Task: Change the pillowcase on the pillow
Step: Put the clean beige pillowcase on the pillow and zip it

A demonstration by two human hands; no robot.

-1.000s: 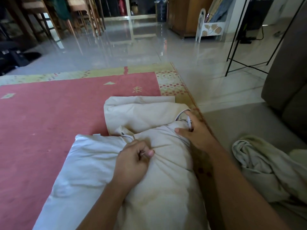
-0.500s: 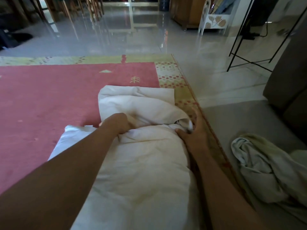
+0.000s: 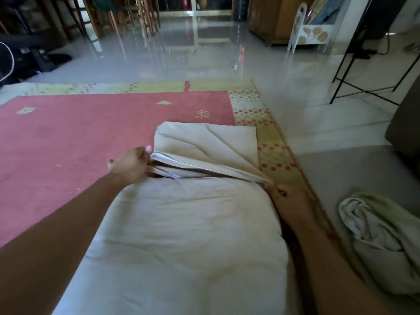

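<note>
A cream pillow lies on the red rug in front of me, inside a cream pillowcase. The loose far end of the pillowcase is folded back flat beyond the pillow, its zip edge stretched in a line between my hands. My left hand grips the left end of that opening edge. At the pillow's far right corner, my right hand pinches the other end of the edge.
A crumpled pale cloth lies on the grey mat at my right. The red rug with a yellow border spreads left and ahead. A black metal stand, a brown sofa edge and chair legs stand beyond on the glossy tiled floor.
My left hand moved from the top middle of the pillow out to the left end of the opening. The bunched pillowcase end is now pulled taut and flat between both hands.
</note>
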